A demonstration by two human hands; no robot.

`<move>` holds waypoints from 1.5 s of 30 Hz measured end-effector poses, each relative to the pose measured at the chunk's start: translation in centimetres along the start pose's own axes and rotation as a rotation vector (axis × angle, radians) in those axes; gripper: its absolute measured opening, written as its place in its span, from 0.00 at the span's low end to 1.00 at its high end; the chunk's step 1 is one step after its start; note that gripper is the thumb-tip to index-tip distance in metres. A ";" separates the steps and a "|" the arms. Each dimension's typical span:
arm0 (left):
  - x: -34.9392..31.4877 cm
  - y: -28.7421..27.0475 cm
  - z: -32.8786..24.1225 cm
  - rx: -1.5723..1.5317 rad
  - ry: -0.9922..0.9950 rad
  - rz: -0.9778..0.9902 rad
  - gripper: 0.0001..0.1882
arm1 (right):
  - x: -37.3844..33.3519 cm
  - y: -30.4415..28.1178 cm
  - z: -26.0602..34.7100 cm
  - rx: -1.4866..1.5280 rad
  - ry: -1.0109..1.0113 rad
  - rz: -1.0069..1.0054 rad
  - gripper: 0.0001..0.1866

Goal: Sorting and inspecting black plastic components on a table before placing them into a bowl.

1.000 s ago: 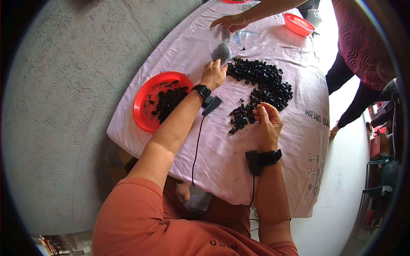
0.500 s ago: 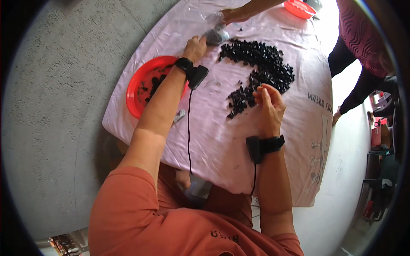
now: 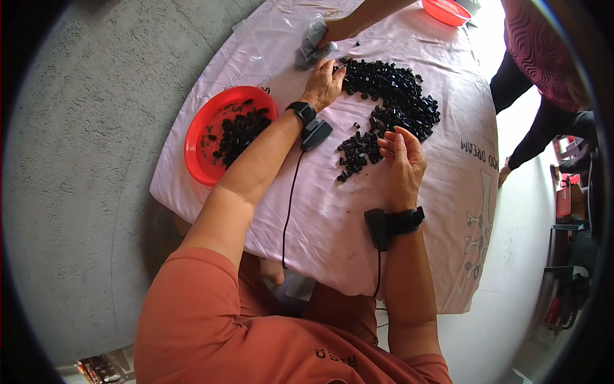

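A large pile of small black pieces [image 3: 400, 96], glossy and block-like, is spread over the pink cloth. My left hand [image 3: 325, 84] is at the pile's far left edge, fingers stretched out and thumb apart, close to a clear plastic bag [image 3: 313, 45] with dark contents. Another person's hand [image 3: 336, 31] is on that bag. My right hand [image 3: 405, 163] hovers at the pile's near right side, its fingers curled in toward the thumb. Anything between those fingertips is too small or hidden to make out.
A red basin [image 3: 195, 160] with black pieces in it stands on the cloth-covered table [image 3: 326, 230], left of my left forearm. A second red basin [image 3: 446, 13] is at the far right. Cables hang from the devices strapped to both my wrists. Another person stands at the right.
My left hand has moved right, from beside the bag to the pile's edge. The other person's hand and the bag have shifted left. My right hand has hardly moved.
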State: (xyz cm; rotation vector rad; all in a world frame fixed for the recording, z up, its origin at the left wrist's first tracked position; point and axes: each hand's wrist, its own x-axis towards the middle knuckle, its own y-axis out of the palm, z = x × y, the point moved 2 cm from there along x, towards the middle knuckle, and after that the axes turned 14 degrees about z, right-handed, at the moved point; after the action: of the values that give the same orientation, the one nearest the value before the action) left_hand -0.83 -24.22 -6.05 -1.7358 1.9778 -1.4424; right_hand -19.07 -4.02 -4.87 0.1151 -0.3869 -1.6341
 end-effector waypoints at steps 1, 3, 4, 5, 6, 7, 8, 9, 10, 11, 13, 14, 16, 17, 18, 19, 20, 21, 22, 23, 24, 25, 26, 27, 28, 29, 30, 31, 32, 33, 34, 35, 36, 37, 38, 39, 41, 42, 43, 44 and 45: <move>0.0 -0.2 0.2 0.053 -0.023 0.064 0.28 | 0.0 0.0 -0.1 0.000 0.004 0.001 0.13; 0.3 -0.3 0.0 -0.015 -0.064 0.182 0.28 | 0.0 0.1 0.1 0.001 0.002 -0.001 0.13; 0.4 -0.4 -0.4 -0.051 -0.086 0.241 0.29 | 0.0 0.1 0.2 0.000 0.003 -0.002 0.13; 0.1 -0.3 -0.9 -0.073 -0.102 0.276 0.30 | -0.1 0.0 0.0 -0.001 0.010 -0.005 0.13; -0.2 -0.3 -1.4 -0.096 -0.080 0.299 0.30 | 0.0 0.0 0.0 0.003 0.009 -0.005 0.13; -0.6 -0.3 -1.8 -0.119 -0.058 0.323 0.30 | 0.1 -0.1 -0.1 0.008 0.008 -0.006 0.13; -1.0 -0.5 -2.2 -0.142 -0.037 0.346 0.31 | 0.2 -0.2 -0.2 0.011 0.003 0.000 0.13; -1.6 -0.7 -2.4 -0.170 -0.013 0.370 0.31 | 0.1 -0.3 -0.3 0.012 0.000 0.005 0.13; -2.1 -0.9 -2.6 -0.149 -0.012 0.336 0.31 | 0.1 -0.4 -0.3 0.012 -0.003 0.009 0.14; -2.5 -1.0 -2.8 -0.130 -0.012 0.304 0.31 | 0.1 -0.5 -0.3 0.004 -0.006 0.005 0.13; -3.2 -1.4 -2.3 -0.041 -0.016 0.247 0.31 | 0.3 -0.2 0.0 -0.009 -0.009 0.006 0.13; -3.4 -1.5 -2.0 -0.027 -0.036 0.220 0.31 | 0.2 -0.2 0.0 -0.009 -0.009 0.007 0.13; -3.6 -2.1 -1.4 0.004 -0.070 0.160 0.31 | 0.2 0.0 -0.1 -0.009 -0.016 0.014 0.13; -3.3 -2.3 -0.2 0.025 -0.071 0.073 0.29 | 0.3 0.1 -0.1 -0.002 -0.017 0.018 0.13; -2.9 -2.5 0.2 -0.008 -0.098 0.087 0.28 | 0.3 0.0 -0.3 0.003 -0.016 0.016 0.13; -2.7 -2.9 0.6 -0.041 -0.125 0.100 0.27 | 0.3 -0.1 -0.3 0.007 -0.015 0.014 0.13; -2.3 -3.2 1.1 -0.074 -0.152 0.114 0.27 | 0.2 -0.2 -0.3 -0.001 -0.012 0.012 0.13; -2.1 -3.5 1.3 -0.087 -0.140 0.100 0.25 | 0.1 -0.3 -0.1 -0.009 -0.010 0.011 0.13; -1.6 -3.9 1.8 -0.093 -0.160 0.111 0.25 | 0.1 -0.3 0.0 -0.017 -0.007 0.010 0.13; -1.0 -4.4 2.2 -0.099 -0.179 0.122 0.25 | 0.2 -0.3 0.1 -0.010 -0.010 0.006 0.13; -0.8 -4.7 2.6 -0.104 -0.205 0.132 0.25 | 0.2 -0.1 0.1 -0.004 -0.008 0.006 0.13; -0.8 -4.8 2.8 -0.075 -0.124 0.001 0.24 | 0.2 0.0 0.0 0.003 -0.007 0.006 0.13; -0.8 -4.8 3.3 -0.070 -0.127 -0.019 0.24 | 0.1 0.1 0.0 0.005 -0.004 0.008 0.13; -0.6 -4.9 3.6 -0.064 -0.127 -0.040 0.23 | 0.0 0.1 0.0 0.007 -0.005 0.010 0.12; -0.6 -5.1 3.9 -0.056 -0.127 -0.061 0.23 | 0.0 0.3 0.1 0.011 -0.006 0.013 0.12; -0.8 -5.0 4.1 -0.038 -0.160 -0.011 0.24 | 0.1 0.4 0.1 0.013 -0.007 0.019 0.12; -1.2 -4.5 3.3 -0.030 -0.189 0.044 0.25 | 0.1 0.0 -0.1 0.007 -0.007 0.015 0.13; -1.6 -4.2 2.7 -0.018 -0.219 0.096 0.26 | 0.1 -0.1 0.0 0.004 -0.008 0.016 0.13; -1.8 -4.2 2.0 0.003 -0.231 0.104 0.27 | 0.1 -0.1 0.1 0.001 -0.007 0.012 0.13; -2.1 -4.1 1.3 0.022 -0.245 0.111 0.27 | 0.0 -0.1 0.1 -0.004 -0.005 0.009 0.13; -2.5 -4.1 0.7 0.041 -0.259 0.119 0.28 | 0.0 -0.2 0.1 -0.009 -0.002 0.006 0.13; -2.9 -4.1 0.1 0.031 -0.274 0.140 0.29 | 0.1 -0.3 0.0 -0.017 -0.002 0.004 0.13; -3.2 -4.3 0.4 0.023 -0.276 0.137 0.30 | 0.2 -0.2 0.0 -0.017 -0.003 0.009 0.13; -3.5 -4.3 0.7 0.013 -0.277 0.134 0.30 | 0.2 0.0 -0.1 -0.018 -0.004 0.013 0.13; -3.7 -4.4 0.9 0.004 -0.278 0.131 0.31 | 0.1 0.2 -0.1 -0.013 -0.003 0.014 0.13; -4.1 -4.2 0.6 -0.016 -0.275 0.122 0.32 | 0.1 0.1 0.0 -0.012 -0.005 0.011 0.13; -4.6 -4.0 0.5 -0.011 -0.241 0.160 0.32 | 0.2 0.1 0.2 -0.014 -0.010 0.010 0.13; -4.9 -3.8 0.5 -0.009 -0.225 0.180 0.32 | 0.2 0.0 0.1 -0.016 -0.011 0.012 0.13; -5.1 -3.5 0.5 0.070 -0.219 0.219 0.31 | 0.1 0.0 0.0 -0.018 -0.012 0.014 0.13; -5.1 -3.3 0.5 0.077 -0.216 0.189 0.31 | 0.1 0.0 0.1 -0.023 -0.011 0.014 0.13; -5.3 -3.1 0.5 0.086 -0.215 0.161 0.31 | 0.1 0.0 0.1 -0.026 -0.007 0.014 0.13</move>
State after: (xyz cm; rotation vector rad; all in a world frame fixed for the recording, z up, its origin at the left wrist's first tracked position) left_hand 3.34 -19.71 -6.52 -1.5826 1.8674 -1.2148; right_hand -19.11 -4.12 -4.73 0.0868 -0.3712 -1.6257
